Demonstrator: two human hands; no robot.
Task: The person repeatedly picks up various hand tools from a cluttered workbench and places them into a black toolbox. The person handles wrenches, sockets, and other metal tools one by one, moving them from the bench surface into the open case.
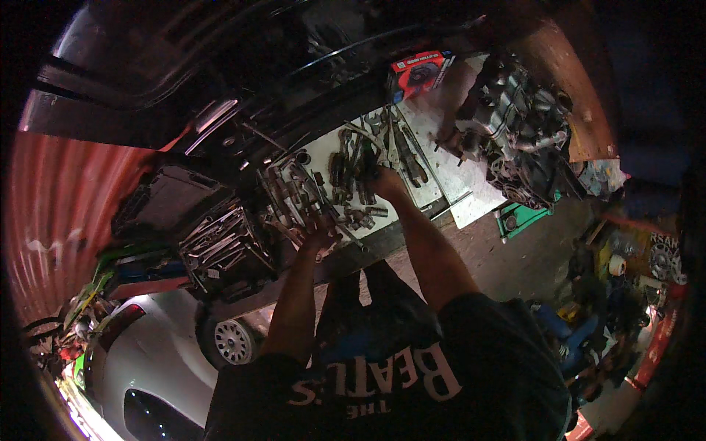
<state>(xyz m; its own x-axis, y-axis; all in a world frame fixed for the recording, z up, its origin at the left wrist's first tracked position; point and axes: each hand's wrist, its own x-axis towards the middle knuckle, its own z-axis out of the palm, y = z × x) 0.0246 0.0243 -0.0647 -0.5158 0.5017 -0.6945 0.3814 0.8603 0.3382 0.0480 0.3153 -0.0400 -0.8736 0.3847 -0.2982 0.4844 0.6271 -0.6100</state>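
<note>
My left hand (pixel 318 234) rests with spread fingers at the near edge of a pile of metal sockets and bars (pixel 290 192). Farther right, my right hand (pixel 386 182) reaches in among hand tools on a white board (pixel 321 153). Its fingers are lost in shadow beside a dark object, and I cannot make out whether they grip it. Short socket pieces (pixel 365 215) lie between my hands. Just beyond my right hand are several wrenches and pliers-like tools (pixel 404 151).
An open black tool case (pixel 226 250) full of wrenches stands at the left. A greasy engine assembly (pixel 518 132) sits to the right, near a red and black box (pixel 421 73). A green metal object (pixel 523 220) is below it. A silver car (pixel 158 353) stands at lower left.
</note>
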